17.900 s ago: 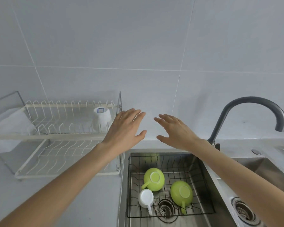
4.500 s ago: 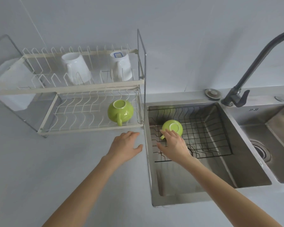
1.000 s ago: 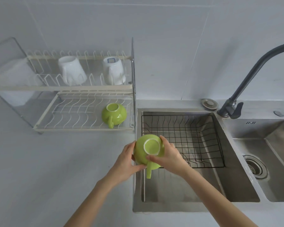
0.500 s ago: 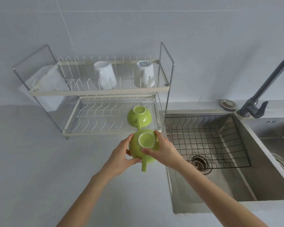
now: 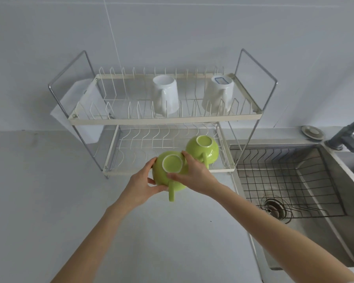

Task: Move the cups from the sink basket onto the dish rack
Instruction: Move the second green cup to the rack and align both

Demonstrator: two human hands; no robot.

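Note:
I hold an upside-down green cup (image 5: 168, 170) between both hands, its handle pointing toward me, just above the front edge of the dish rack's (image 5: 166, 120) lower shelf. My left hand (image 5: 140, 185) grips its left side and my right hand (image 5: 194, 174) its right side. A second green cup (image 5: 202, 149) sits upside down on the lower shelf, right beside the held one. Two white mugs (image 5: 165, 97) (image 5: 218, 96) stand upside down on the upper shelf. The wire sink basket (image 5: 290, 180) holds no cups.
A dark faucet (image 5: 347, 137) stands at the right behind the steel sink (image 5: 335, 180), with a round plug (image 5: 312, 132) on the ledge. The drain (image 5: 274, 207) shows under the basket. A white cloth (image 5: 78, 111) hangs at the rack's left end. Grey counter (image 5: 49, 190) spreads to the left.
Both hands have carried the green cup up and left, from the counter in front of the rack to the lower shelf's front edge. The view has shifted left.

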